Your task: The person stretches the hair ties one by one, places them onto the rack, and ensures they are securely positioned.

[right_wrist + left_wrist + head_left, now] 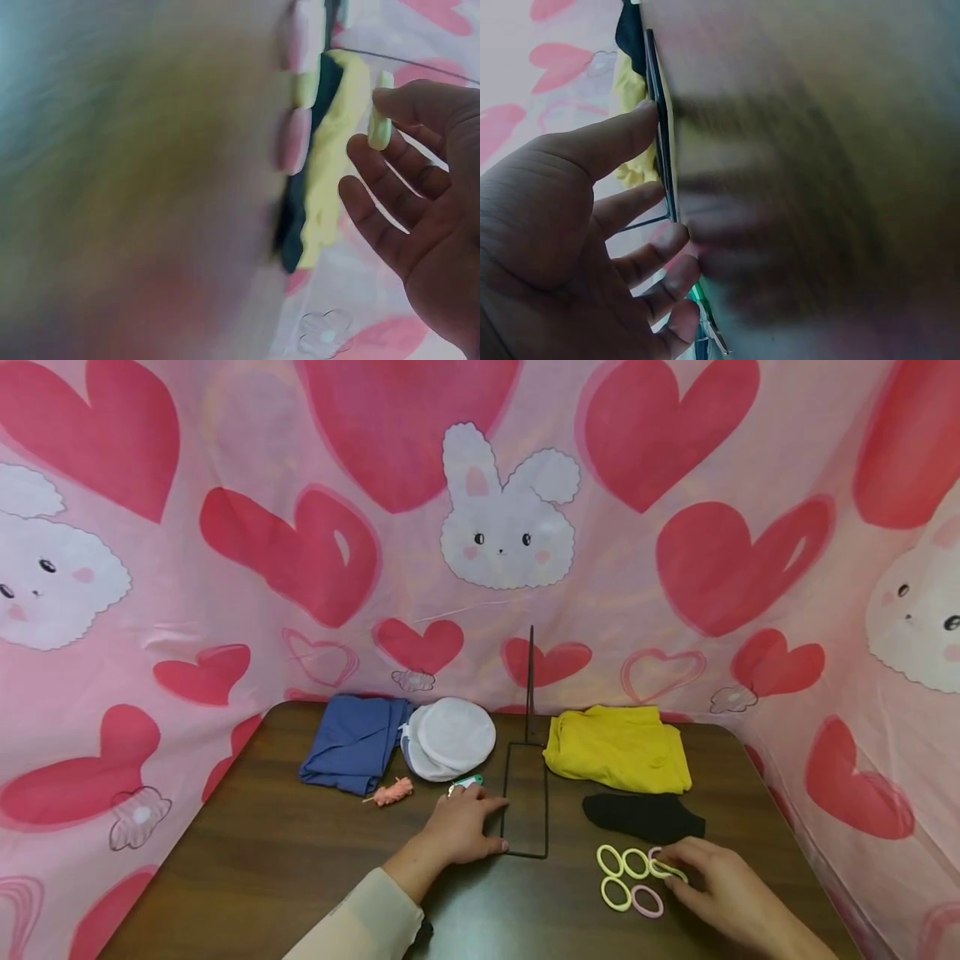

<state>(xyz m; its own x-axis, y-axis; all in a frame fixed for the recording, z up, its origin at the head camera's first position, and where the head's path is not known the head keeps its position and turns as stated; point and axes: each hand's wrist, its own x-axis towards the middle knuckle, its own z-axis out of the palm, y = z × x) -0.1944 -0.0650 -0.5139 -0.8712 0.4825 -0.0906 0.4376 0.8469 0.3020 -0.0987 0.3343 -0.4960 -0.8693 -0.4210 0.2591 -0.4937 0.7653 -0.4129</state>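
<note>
The left hand (pixel 459 828) rests flat on the dark brown wooden bench (pixel 285 877), its fingers (pixel 634 126) straight and a little spread, touching the left side of a thin black wire stand (pixel 527 810) with a flat frame and an upright rod. The right hand (pixel 723 885) is at the front right of the bench and pinches a yellow-green elastic hair ring (pixel 667 870) between thumb and first finger; in the right wrist view the ring (pixel 380 112) sits at the fingertip while the other fingers (pixel 379 191) are loosely spread. Just left of that hand lie 3 more yellow-green hair rings (pixel 615 893) and 1 pink hair ring (pixel 647 901). Behind them lies a black sock (pixel 643 816), and behind that a folded yellow cloth (pixel 618 747). On the left side are a folded blue cloth (pixel 354 742), a round white cap (pixel 450 737) and a small fuzzy pink thing (pixel 392 792).
</note>
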